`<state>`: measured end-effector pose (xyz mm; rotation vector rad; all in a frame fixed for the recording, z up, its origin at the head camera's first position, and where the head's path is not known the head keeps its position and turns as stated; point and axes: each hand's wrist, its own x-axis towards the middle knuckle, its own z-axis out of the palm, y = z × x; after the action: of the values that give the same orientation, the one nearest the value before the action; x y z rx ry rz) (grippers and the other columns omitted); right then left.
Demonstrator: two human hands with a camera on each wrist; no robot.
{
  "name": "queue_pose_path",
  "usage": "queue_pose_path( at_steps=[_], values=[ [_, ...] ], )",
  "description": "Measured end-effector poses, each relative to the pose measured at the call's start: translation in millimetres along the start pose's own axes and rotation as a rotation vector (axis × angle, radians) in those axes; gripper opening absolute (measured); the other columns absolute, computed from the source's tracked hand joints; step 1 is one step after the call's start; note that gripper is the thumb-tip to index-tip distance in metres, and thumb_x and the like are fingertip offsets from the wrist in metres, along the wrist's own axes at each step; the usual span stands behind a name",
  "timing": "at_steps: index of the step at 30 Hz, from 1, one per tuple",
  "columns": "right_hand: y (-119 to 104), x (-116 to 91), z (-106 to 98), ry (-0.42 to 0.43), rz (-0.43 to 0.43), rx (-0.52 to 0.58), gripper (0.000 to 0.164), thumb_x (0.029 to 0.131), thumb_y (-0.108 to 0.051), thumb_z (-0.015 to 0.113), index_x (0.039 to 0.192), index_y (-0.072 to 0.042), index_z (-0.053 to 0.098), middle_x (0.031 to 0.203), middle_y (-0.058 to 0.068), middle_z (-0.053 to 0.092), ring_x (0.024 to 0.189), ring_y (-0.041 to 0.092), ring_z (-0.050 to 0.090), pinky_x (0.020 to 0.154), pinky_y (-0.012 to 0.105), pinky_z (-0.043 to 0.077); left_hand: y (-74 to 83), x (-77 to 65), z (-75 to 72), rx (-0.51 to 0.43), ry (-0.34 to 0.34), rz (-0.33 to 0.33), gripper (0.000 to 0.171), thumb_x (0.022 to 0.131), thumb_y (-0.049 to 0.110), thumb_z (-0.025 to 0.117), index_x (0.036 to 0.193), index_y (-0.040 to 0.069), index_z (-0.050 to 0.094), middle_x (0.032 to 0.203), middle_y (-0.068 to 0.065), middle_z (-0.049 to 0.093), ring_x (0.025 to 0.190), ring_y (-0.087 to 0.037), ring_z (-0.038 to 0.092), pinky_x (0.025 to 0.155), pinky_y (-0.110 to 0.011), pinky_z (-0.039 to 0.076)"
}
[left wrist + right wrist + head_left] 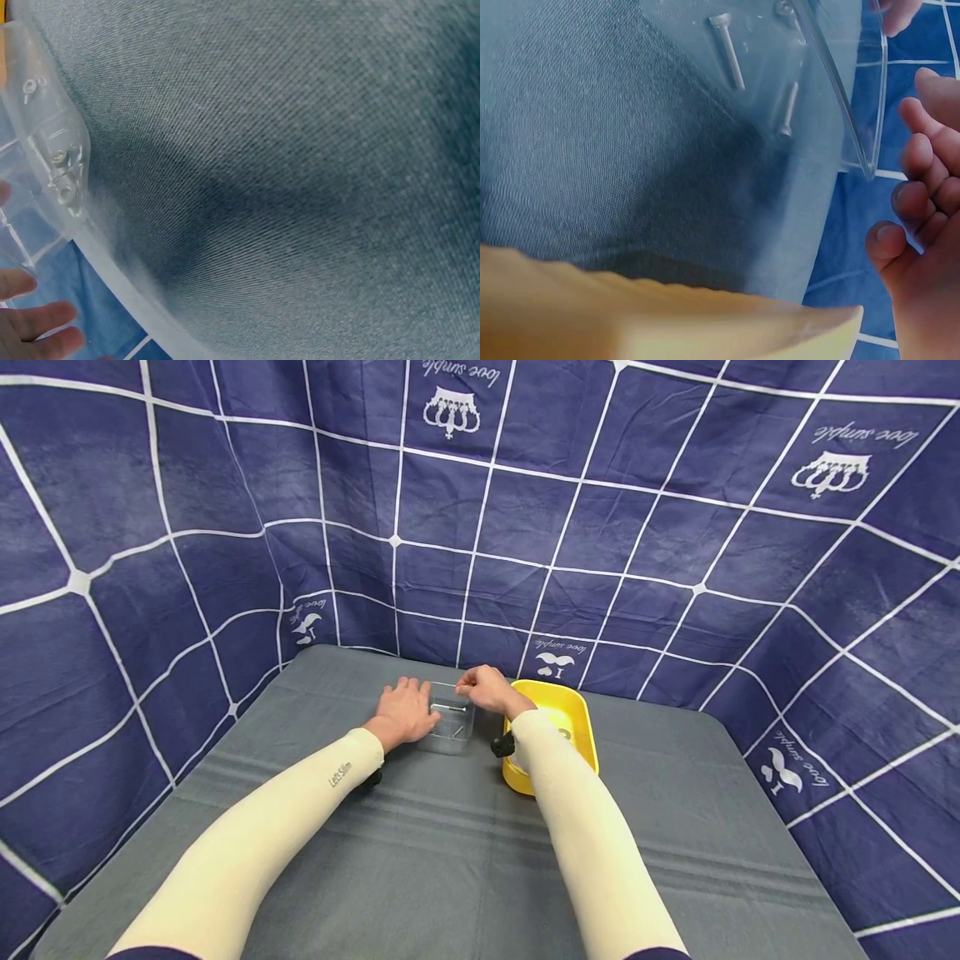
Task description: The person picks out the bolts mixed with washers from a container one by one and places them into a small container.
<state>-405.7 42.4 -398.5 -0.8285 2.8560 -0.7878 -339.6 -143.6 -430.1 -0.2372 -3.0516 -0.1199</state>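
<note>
Head view high, facing forward and down, both wrist views close, tilted across the table (442, 868), all sharing the box (446, 745)

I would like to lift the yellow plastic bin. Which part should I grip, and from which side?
The yellow plastic bin is probably best pinched at the rim of its right-hand wall, coming from above and the right. It stands upright and open-topped, so that wall can be straddled; the right forearm crosses over its near part.
</note>
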Motion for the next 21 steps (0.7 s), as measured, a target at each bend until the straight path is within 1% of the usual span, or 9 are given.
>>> queue_pose_path(
  at_steps=[5, 13, 18, 21],
  values=[
    [5, -4, -6, 0.029, -0.017, 0.013, 0.018, 0.095, -0.025, 0.066, 0.103, -0.011, 0.075, 0.086, 0.001, 0.066, 0.081, 0.014, 0.057, 0.073, 0.026, 0.045, 2.0, 0.8, -3.4, 0.021, 0.021, 0.018, 0.070, 0.095, 0.047, 0.058, 0.147, 0.002, 0.045, 0.140, -0.023, 0.051, 0.135, -0.039, 0.043, 0.107, -0.061, 0.037],
    [12, -9, -11, 0.048, -0.011, 0.037, 0.014, 0.094, -0.020, 0.068, 0.103, -0.010, 0.074, 0.082, 0.000, 0.063, 0.078, 0.014, 0.055, 0.071, 0.025, 0.043, 4.8, 1.4, -6.6, 0.051, 0.058, 0.051, 0.069, 0.093, 0.044, 0.060, 0.145, 0.002, 0.048, 0.138, -0.022, 0.053, 0.134, -0.038, 0.044, 0.105, -0.059, 0.039],
    [15, -12, -16, 0.060, -0.017, 0.043, 0.015, 0.094, -0.018, 0.068, 0.104, -0.008, 0.074, 0.078, 0.000, 0.061, 0.075, 0.013, 0.054, 0.069, 0.025, 0.042, 9.9, 2.3, -7.8, 0.041, 0.085, 0.072, 0.066, 0.091, 0.042, 0.061, 0.144, 0.002, 0.050, 0.136, -0.021, 0.054, 0.132, -0.038, 0.046, 0.103, -0.059, 0.040],
    [19, -13, -18, 0.061, -0.016, 0.045, 0.015, 0.094, -0.017, 0.067, 0.104, -0.008, 0.074, 0.077, -0.001, 0.060, 0.072, 0.012, 0.053, 0.068, 0.024, 0.041, 14.0, 3.1, -8.3, 0.026, 0.085, 0.082, 0.065, 0.092, 0.042, 0.060, 0.144, 0.003, 0.050, 0.137, -0.021, 0.054, 0.132, -0.038, 0.046, 0.104, -0.059, 0.039]
  ],
)
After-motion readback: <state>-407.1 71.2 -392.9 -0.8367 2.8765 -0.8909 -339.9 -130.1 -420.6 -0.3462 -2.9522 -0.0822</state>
